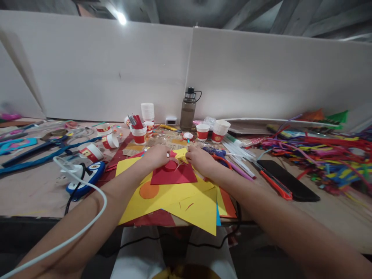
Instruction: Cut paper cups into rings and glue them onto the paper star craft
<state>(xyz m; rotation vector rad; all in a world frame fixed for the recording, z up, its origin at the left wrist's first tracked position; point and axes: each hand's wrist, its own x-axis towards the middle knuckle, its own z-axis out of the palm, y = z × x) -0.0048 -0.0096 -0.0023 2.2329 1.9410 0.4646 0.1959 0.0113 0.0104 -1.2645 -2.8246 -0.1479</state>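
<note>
- Head view, landmark: shows red sheet [174,177] lying on yellow paper [171,201], with round red piece [171,165] on its upper part.
- Shows left hand [159,155] at the red sheet's upper left, fingers bent beside the round red piece; cannot tell whether pinching or only resting.
- Shows right hand [200,159] at the red sheet's upper right, fingers curled in at a small yellow piece [181,153]; cannot confirm a pinch.
- Includes orange disc [149,190] just below left of the red sheet.
- Includes bottle [188,110] beyond the red sheet, box cutter [276,185] well right.
</note>
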